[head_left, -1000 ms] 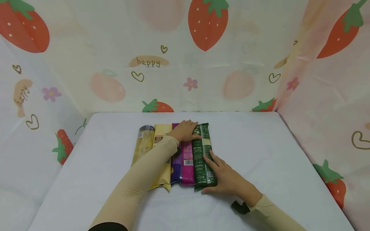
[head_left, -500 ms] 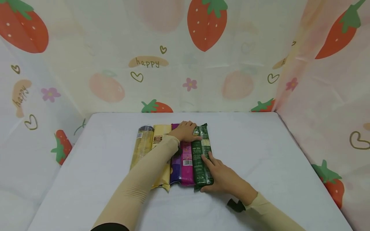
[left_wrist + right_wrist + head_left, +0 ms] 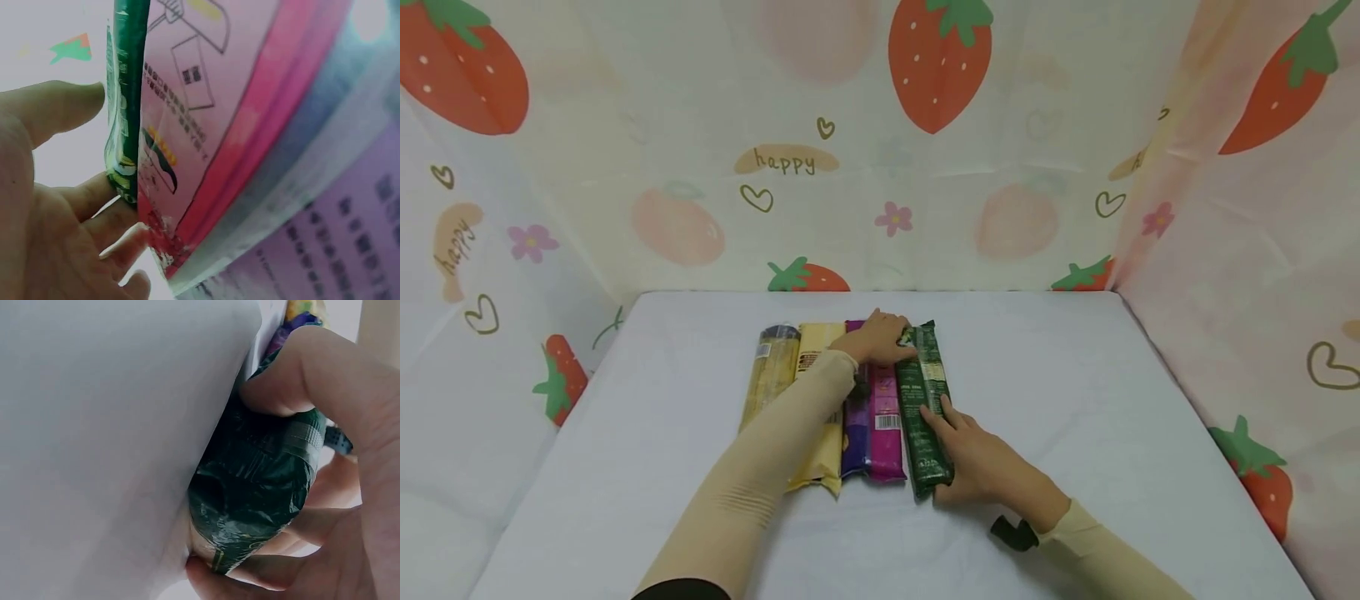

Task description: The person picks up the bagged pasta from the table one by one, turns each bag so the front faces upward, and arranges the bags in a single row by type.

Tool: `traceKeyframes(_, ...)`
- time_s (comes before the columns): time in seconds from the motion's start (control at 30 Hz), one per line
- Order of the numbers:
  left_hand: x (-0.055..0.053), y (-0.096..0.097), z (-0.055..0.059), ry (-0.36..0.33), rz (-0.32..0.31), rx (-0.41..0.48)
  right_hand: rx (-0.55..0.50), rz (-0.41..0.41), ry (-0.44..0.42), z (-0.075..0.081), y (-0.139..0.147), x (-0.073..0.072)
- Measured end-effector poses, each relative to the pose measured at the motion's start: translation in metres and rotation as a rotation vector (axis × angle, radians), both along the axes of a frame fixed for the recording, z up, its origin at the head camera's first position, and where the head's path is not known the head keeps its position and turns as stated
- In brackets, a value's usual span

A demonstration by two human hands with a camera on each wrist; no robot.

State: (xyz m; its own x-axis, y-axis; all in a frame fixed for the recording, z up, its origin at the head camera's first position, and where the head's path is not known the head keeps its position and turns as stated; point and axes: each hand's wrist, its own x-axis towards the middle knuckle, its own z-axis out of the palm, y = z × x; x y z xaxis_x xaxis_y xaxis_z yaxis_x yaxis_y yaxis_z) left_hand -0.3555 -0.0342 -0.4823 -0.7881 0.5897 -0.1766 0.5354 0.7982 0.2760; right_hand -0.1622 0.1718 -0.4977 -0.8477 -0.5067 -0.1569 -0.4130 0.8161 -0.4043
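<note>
Side by side on the white-covered table lie a clear pack of yellow sticks like spaghetti [image 3: 770, 367], a cream pack [image 3: 822, 458], a purple-and-magenta pack [image 3: 887, 450] and a dark green pack [image 3: 916, 408]. My right hand [image 3: 996, 467] grips the near end of the green pack, thumb and fingers curled round it in the right wrist view. My left hand [image 3: 880, 337] reaches across to the far ends of the magenta and green packs. Its fingers [image 3: 112, 219] touch the green pack's end, while the thumb [image 3: 69, 112] lies alongside. A narrow gap separates green and magenta at the near end.
The left sleeve [image 3: 760, 483] crosses over the clear and cream packs and hides parts of them. Strawberry-printed cloth [image 3: 940, 167] rises behind the table [image 3: 1060, 358] and at both sides. White tabletop extends left and right of the row.
The green pack shifts left, then its near end angles slightly away from the magenta pack, opening a narrow gap. My right hand moves a little left with it; the left hand shifts slightly left.
</note>
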Motion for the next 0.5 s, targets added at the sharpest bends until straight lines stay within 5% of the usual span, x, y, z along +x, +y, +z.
traceKeyframes(0.23, -0.001, -0.005, 0.000, -0.025, 0.012, 0.137, -0.080, -0.004, -0.029, -0.001, 0.012, 0.002)
traceKeyframes(0.5, 0.003, -0.018, 0.022, -0.110, 0.054, 0.349, -0.210, 0.006, -0.021, 0.005, 0.024, -0.001)
